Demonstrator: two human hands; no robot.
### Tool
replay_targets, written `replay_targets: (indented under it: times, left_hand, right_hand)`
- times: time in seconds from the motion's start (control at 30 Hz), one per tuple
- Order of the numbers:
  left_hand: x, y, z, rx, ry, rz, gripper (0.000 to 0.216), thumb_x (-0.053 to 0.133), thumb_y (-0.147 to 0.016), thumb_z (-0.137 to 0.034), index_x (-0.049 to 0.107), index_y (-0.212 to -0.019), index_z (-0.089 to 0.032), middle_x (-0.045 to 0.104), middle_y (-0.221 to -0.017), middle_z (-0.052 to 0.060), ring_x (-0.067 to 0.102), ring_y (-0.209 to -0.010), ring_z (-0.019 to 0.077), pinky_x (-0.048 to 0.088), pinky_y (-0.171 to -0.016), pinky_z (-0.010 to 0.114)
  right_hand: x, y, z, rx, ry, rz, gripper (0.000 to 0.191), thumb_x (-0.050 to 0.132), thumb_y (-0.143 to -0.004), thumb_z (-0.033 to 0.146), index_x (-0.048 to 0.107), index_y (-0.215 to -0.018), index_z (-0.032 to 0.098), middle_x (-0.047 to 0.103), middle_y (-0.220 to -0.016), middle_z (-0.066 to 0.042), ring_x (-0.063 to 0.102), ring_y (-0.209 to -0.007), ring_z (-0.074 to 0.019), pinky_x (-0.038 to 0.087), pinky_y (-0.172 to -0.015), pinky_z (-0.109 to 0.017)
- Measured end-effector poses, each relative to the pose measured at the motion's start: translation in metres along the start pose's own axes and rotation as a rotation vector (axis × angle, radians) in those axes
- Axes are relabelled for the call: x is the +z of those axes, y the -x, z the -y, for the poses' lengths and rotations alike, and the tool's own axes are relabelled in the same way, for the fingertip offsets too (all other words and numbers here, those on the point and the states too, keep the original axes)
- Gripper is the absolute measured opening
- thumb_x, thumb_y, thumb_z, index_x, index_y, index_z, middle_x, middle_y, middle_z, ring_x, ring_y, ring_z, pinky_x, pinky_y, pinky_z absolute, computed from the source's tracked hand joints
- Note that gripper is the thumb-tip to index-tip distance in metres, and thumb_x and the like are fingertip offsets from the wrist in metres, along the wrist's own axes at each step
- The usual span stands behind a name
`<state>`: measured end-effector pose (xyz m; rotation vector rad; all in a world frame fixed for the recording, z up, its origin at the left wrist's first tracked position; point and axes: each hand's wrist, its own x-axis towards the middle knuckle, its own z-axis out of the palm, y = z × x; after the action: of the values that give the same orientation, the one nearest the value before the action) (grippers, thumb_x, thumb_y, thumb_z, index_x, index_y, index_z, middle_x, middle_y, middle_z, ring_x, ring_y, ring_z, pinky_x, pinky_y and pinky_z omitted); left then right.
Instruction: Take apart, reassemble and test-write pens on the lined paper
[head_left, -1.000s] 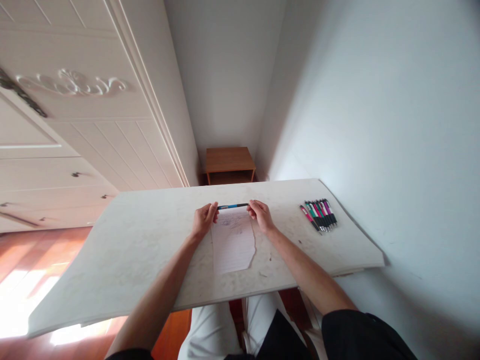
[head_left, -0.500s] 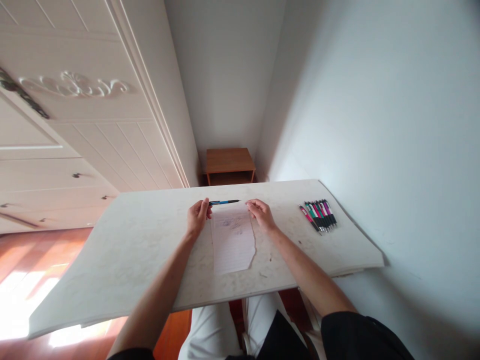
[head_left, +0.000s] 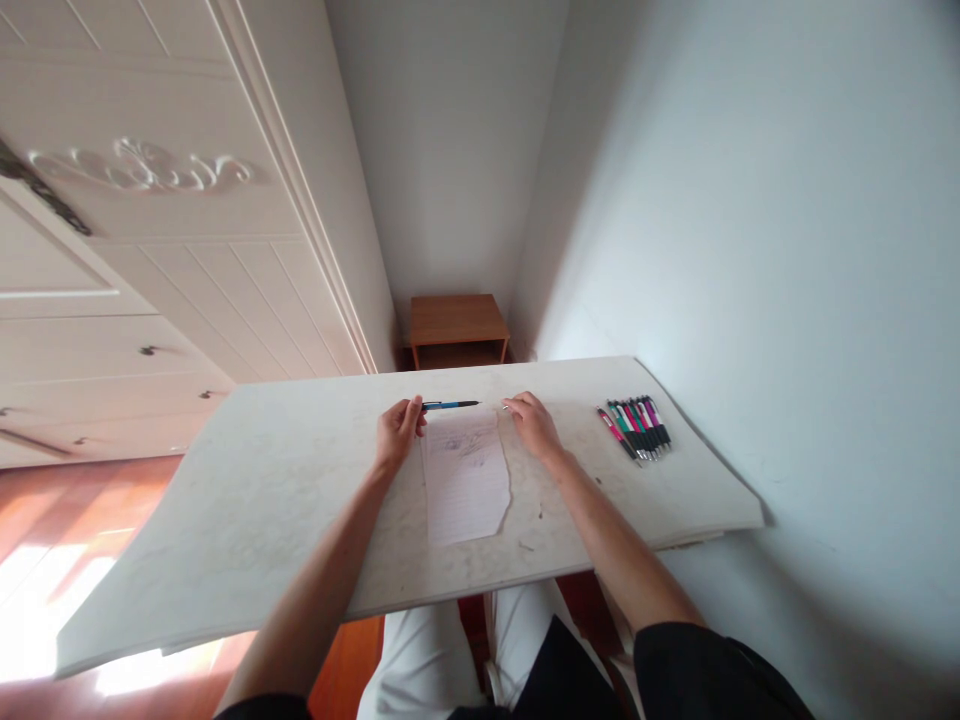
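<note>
Head camera: with the middle of the paper (head_left: 466, 500) as the centre of a dial and twelve at the surface's far edge, the left hand (head_left: 401, 432) lies at about ten o'clock. Its thumb and fingers pinch one end of a blue pen (head_left: 450, 405), which sits at twelve, by the paper's top edge, with its black grip and thin point aimed toward three. Whether the pen touches the paper I cannot tell.

The right hand (head_left: 534, 424) is between one and two o'clock, apart from the pen's point. Its thumb and forefinger are closed on a small shiny piece (head_left: 505, 407), too tiny to make out further.

The paper lies flat on the white surface (head_left: 300, 460); it is lined, torn along its three o'clock side, and has scribbles toward twelve. Between two and three o'clock, a row of pens (head_left: 645, 428) in green, red, white and purple lies side by side, metal tips toward the person, with one red pen (head_left: 618, 434) slightly apart on the row's nine o'clock side.

Beyond the surface, a low wooden stand (head_left: 459, 318) is at twelve and a pale cabinet (head_left: 187, 290) between ten and eleven.
</note>
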<state>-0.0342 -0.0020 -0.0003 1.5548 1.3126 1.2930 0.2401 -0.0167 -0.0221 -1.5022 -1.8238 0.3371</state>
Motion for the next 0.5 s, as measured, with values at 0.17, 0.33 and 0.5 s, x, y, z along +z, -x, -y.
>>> replay_targets:
  times: [0.17,0.33,0.5]
  left_hand:
    - [0.0001,0.0006,-0.0011,0.004,-0.01,0.005,0.045,0.05,-0.092,-0.052,0.06,-0.067,-0.016,0.06,-0.055,0.001,0.052,-0.045,0.0097,0.041,-0.045,0.02]
    - [-0.0004,0.0016,-0.0023,0.019,-0.042,0.018,0.046,0.049,-0.092,-0.052,0.058,-0.064,-0.017,0.057,-0.05,0.0,0.052,-0.044,0.01,0.041,-0.046,0.02]
    - [-0.0004,0.0018,-0.0036,0.018,-0.052,0.026,0.047,0.049,-0.093,-0.052,0.058,-0.063,-0.017,0.056,-0.049,0.0,0.051,-0.044,0.0097,0.039,-0.047,0.02]
  right_hand:
    - [0.0004,-0.0008,-0.0044,0.015,0.086,0.0,0.041,0.044,-0.084,0.004,0.075,-0.103,0.025,0.065,-0.095,-0.006,0.058,-0.093,-0.02,0.046,-0.089,-0.031]
    - [0.0022,-0.004,-0.0031,0.004,0.104,0.015,0.039,0.045,-0.084,0.005,0.076,-0.101,0.024,0.065,-0.093,-0.006,0.058,-0.092,-0.0205,0.046,-0.088,-0.031]
    - [0.0047,-0.0046,-0.0051,0.005,0.029,0.001,0.036,0.049,-0.086,0.007,0.075,-0.106,0.024,0.066,-0.093,-0.005,0.06,-0.093,-0.0196,0.046,-0.09,-0.03]
